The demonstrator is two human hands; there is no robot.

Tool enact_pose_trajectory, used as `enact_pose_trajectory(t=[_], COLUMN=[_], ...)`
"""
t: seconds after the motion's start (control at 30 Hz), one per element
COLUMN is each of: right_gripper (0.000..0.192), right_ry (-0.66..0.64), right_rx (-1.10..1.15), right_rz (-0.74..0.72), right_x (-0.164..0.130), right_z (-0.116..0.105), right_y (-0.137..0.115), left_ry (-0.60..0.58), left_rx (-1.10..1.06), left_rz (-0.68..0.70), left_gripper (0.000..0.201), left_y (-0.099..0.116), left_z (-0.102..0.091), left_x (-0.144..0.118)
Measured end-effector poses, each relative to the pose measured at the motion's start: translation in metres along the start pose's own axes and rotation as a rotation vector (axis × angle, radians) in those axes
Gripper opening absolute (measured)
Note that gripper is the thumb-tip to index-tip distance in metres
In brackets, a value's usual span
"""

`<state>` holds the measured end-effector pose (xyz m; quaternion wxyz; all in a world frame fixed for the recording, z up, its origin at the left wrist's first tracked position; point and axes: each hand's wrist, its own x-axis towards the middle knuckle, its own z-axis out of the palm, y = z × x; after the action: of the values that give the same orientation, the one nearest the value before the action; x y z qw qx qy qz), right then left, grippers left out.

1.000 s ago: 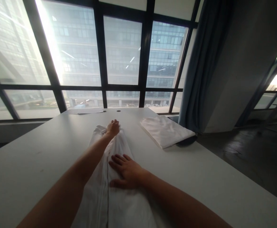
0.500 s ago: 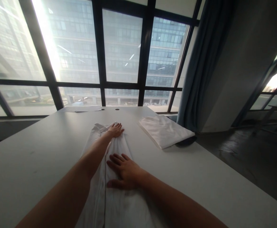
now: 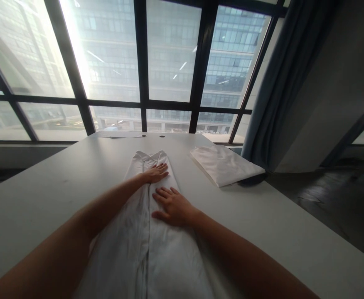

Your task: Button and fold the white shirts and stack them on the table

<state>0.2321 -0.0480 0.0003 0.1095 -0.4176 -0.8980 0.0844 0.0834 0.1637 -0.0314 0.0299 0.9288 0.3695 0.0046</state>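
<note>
A long white garment (image 3: 169,261) lies lengthwise on the table, with a notched far end and a lengthwise edge or seam down its middle. I cannot tell what kind of garment it is. My left hand (image 3: 157,172) rests flat on its upper part, near the far end, fingers stretched out. Closer to me, my right hand (image 3: 175,207) lies on the right half of the cloth, palm down with its fingers spread. Neither hand grips the fabric. The near end runs out of view at the bottom.
To the right on the white table (image 3: 54,207) is a folded white cloth (image 3: 228,165), with a dark piece (image 3: 254,180) showing under its corner. Flat white sheets (image 3: 116,135) lie at the far left edge. Behind stand windows and a blue curtain (image 3: 272,104).
My left hand has slid a little toward me, uncovering the garment's far end. My right hand has moved forward, so the two are closer together. The view has shifted slightly.
</note>
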Motion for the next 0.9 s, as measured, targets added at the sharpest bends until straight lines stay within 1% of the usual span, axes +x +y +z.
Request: enact_pose_trajectory(t=[0.07,0.13,0.2,0.23,0.27,0.3,0.33,0.4,0.43,0.5,0.53,0.6,0.7,0.8,0.83,0.9], right_gripper=[0.066,0.067,0.072,0.074,0.076,0.078,0.079,0.079,0.079,0.078,0.078,0.075,0.071,0.064,0.063,0.064], right_ry=[0.032,0.002,-0.071,-0.103,-0.126,-0.137,-0.138,-0.131,-0.127,-0.123,-0.123,-0.131,-0.121,-0.061,-0.053,-0.060], right_rx=[-0.017,-0.008,0.017,0.030,0.041,0.050,0.054,0.051,0.043,0.017,0.001,-0.048,-0.183,-0.277,-0.262,-0.185], right_rz=[0.044,0.059,0.067,0.074,0.081,0.084,0.084,0.082,0.081,0.075,0.067,0.050,0.063,0.125,0.128,0.109], right_x=[-0.001,-0.003,-0.007,-0.008,-0.009,-0.010,-0.011,-0.010,-0.009,-0.004,0.000,0.010,0.029,0.040,0.039,0.034], right_z=[-0.003,-0.006,-0.009,-0.009,-0.009,-0.008,-0.006,0.000,0.003,0.008,0.009,0.007,-0.002,-0.006,-0.004,0.004], right_y=[-0.004,-0.007,-0.009,-0.009,-0.009,-0.008,-0.007,-0.004,-0.001,0.005,0.009,0.016,0.021,0.014,0.010,0.000], left_ry=[0.022,0.101,0.201,0.232,0.235,0.213,0.163,0.038,-0.002,-0.011,0.003,0.030,0.041,0.137,0.161,0.150], left_rx=[0.048,0.108,0.143,0.141,0.125,0.099,0.068,0.012,-0.014,-0.055,-0.066,-0.071,-0.028,0.062,0.067,0.031], left_rz=[-0.022,-0.052,-0.084,-0.098,-0.106,-0.112,-0.105,-0.065,-0.055,-0.062,-0.073,-0.096,-0.150,-0.261,-0.280,-0.268], left_gripper=[0.061,0.058,0.056,0.056,0.056,0.057,0.060,0.065,0.067,0.070,0.070,0.069,0.067,0.064,0.062,0.062], left_y=[0.002,0.007,0.014,0.017,0.020,0.022,0.023,0.023,0.023,0.022,0.022,0.021,0.020,0.025,0.030,0.042], left_z=[-0.012,-0.025,-0.037,-0.041,-0.043,-0.042,-0.039,-0.027,-0.020,-0.006,-0.001,0.000,-0.013,-0.025,-0.025,-0.018], left_x=[0.004,0.002,-0.010,-0.021,-0.036,-0.054,-0.074,-0.115,-0.134,-0.161,-0.168,-0.169,-0.151,-0.141,-0.142,-0.150])
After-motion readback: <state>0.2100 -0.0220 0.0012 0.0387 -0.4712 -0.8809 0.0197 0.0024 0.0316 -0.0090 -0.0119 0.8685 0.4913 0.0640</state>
